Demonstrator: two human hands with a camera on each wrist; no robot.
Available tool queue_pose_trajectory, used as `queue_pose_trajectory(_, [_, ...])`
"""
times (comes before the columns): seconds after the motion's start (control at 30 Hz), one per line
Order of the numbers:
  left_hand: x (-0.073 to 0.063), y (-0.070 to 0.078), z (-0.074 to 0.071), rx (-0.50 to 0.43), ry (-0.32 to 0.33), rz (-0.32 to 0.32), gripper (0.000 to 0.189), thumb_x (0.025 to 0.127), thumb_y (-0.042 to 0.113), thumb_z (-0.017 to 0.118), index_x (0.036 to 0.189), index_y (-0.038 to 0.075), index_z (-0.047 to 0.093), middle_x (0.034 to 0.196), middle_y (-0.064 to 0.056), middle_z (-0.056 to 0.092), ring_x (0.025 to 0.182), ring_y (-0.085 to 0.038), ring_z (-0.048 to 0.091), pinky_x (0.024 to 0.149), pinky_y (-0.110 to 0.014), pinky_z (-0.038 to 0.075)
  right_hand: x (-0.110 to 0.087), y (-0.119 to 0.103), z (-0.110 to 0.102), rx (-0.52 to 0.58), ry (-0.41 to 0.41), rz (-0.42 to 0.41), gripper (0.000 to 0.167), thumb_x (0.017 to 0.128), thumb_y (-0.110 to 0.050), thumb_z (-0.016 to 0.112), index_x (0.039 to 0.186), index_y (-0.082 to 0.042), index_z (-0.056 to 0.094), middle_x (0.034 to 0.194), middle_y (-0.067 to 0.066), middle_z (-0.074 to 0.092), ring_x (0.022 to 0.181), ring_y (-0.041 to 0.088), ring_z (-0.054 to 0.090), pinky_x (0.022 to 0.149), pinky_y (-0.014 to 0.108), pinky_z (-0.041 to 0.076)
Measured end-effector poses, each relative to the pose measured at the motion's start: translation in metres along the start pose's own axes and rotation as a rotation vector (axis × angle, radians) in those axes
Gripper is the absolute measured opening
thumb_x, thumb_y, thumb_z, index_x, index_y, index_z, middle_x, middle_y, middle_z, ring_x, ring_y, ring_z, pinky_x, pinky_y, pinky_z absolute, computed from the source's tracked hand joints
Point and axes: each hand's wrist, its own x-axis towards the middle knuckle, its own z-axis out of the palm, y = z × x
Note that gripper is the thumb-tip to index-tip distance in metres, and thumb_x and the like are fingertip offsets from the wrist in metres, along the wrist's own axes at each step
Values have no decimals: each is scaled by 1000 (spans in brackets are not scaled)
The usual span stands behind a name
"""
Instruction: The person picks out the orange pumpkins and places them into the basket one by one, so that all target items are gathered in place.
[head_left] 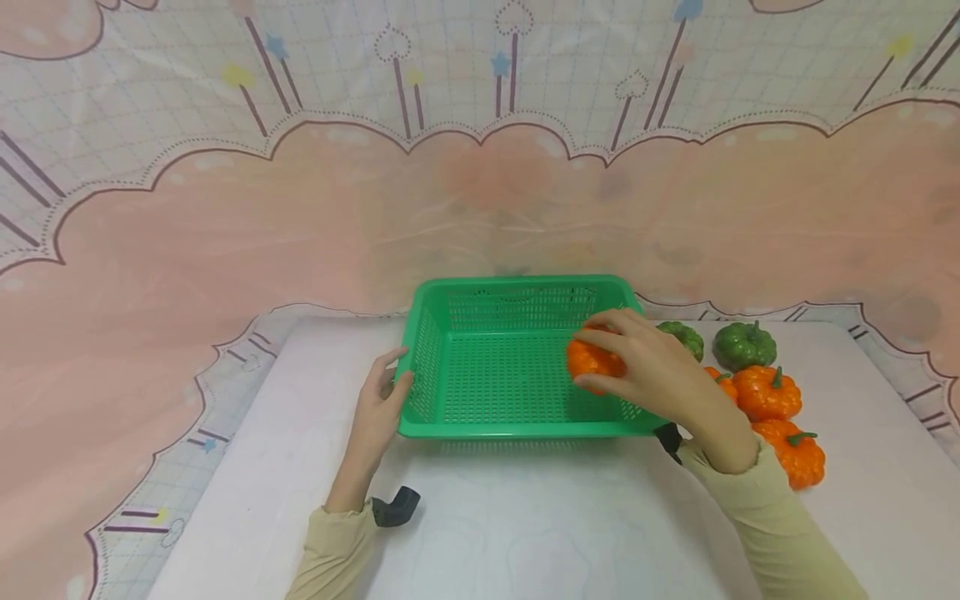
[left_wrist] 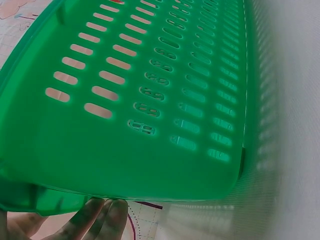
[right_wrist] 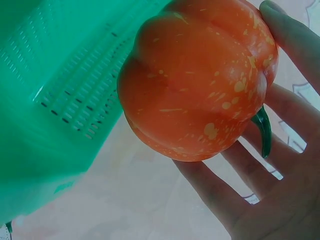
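Note:
An orange toy pumpkin (head_left: 592, 362) with a green stem (right_wrist: 263, 131) is held by my right hand (head_left: 648, 367) over the right part of the green plastic basket (head_left: 525, 430). In the right wrist view the spread fingers and thumb curve around the pumpkin (right_wrist: 200, 85), its stem toward the palm. At the basket's left rim my left hand (head_left: 380, 408) grips the edge with thumb and fingers. The left wrist view has its fingertips (left_wrist: 115, 212) against the slotted basket wall (left_wrist: 100, 155), partly hidden by it.
To the basket's right lie green pumpkins (head_left: 745, 346) and several orange pumpkins (head_left: 767, 392), some partly behind my right arm. All stand on a white table (head_left: 510, 533). A patterned pink cloth (head_left: 480, 208) hangs behind the table.

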Motion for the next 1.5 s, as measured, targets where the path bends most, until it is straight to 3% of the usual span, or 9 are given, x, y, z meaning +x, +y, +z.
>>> queue_pose_trajectory(0.33, [-1, 1, 0, 0, -2, 3, 44, 106, 24, 48, 148, 19, 40, 136, -21, 56, 120, -37, 61, 91, -48, 57, 10, -2, 2, 12, -24, -8, 55, 82, -44, 80, 124, -10, 69, 126, 9, 60, 115, 27, 53, 75, 44, 58])
queue_pose_trajectory(1.5, [-2, 2, -1, -2, 1, 4, 44, 105, 25, 49, 148, 19, 41, 136, -21, 56, 121, -38, 60, 95, -50, 54, 52, -10, 17, 60, -104, -45, 49, 85, -40, 79, 124, -12, 69, 126, 7, 59, 113, 25, 53, 80, 40, 56])
